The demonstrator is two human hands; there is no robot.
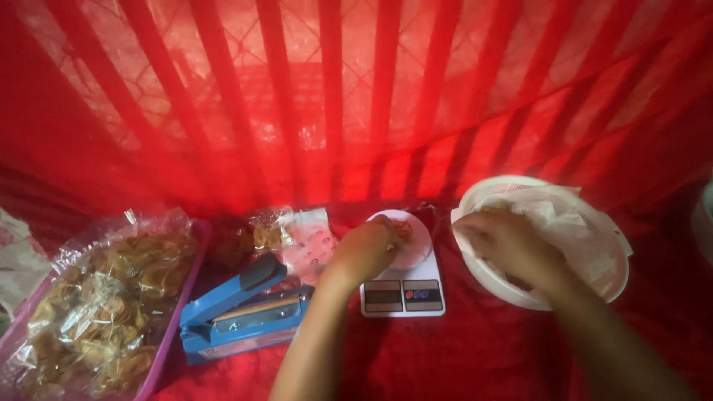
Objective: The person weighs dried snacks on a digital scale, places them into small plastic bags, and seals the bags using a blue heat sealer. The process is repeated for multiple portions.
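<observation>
Snack pieces were pinched by the left hand [364, 249] over the small white digital kitchen scale [403, 295]; right of it, the right hand [509, 245] was curled loosely inside the white perforated plastic basket [609, 278].

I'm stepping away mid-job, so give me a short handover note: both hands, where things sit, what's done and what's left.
Left hand: over the small bowl on the kitchen scale, fingers curled on chips; grip unclear.
Right hand: inside the white basket, on its paper lining; grip unclear.
Blue heat sealer sits left of the scale, small chip bags behind it.
Done: the pink tray at far left holds filled bags.
Left: the portion on the scale is not yet bagged or sealed.
</observation>
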